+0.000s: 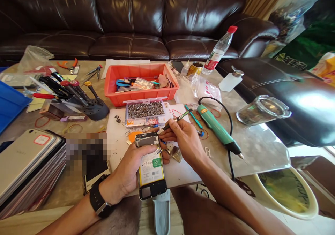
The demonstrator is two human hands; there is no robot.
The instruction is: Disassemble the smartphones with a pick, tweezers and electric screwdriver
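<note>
An opened phone (151,168), its battery and inner plates showing, is gripped by my left hand (133,161), with the thumb across its upper part and fingertips at its right edge. My right hand (180,134) pinches a thin dark tool (180,117), whose lower end points at the phone's top right corner. Beyond the phone, a clear box of small screws (146,110) stands on the white sheet (119,158). Small loose parts (176,153) lie just right of the phone, partly behind my right hand.
Behind the screw box stands an orange bin (141,95). A green electric screwdriver (216,127) with a black cable lies right. Stacked phone covers (31,158) and a tool holder (95,109) are left. A glass jug (261,111) and bottle (216,53) stand right.
</note>
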